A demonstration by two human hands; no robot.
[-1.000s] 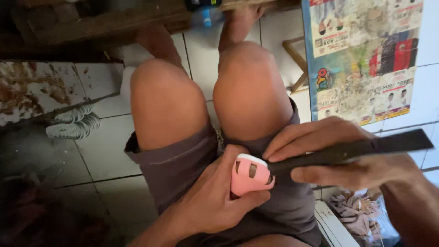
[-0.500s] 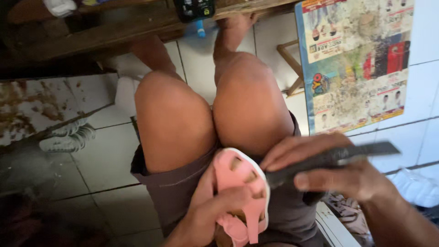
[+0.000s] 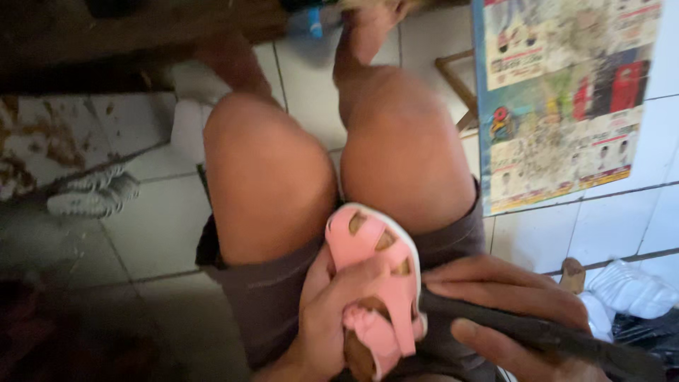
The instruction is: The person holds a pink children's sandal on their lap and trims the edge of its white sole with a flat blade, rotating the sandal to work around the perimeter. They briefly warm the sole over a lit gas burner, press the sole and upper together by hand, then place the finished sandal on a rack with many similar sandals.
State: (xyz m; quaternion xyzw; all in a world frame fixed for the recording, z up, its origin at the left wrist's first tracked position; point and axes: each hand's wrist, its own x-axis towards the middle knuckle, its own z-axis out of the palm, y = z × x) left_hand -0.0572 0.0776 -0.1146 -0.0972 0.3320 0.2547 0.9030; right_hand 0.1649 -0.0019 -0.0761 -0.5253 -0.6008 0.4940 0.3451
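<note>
Gripping pink sandal [image 3: 375, 272] over lap, between thighs: left hand [image 3: 332, 311] closed around heel end. Right hand [image 3: 509, 304] clamped on dark flat tool [image 3: 537, 332], tip touching sandal sole edge.

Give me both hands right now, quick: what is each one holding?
Left hand: closed around the small pink sandal, held over the lap.
Right hand: closed on a long dark flat tool, its tip at the sandal.
</note>
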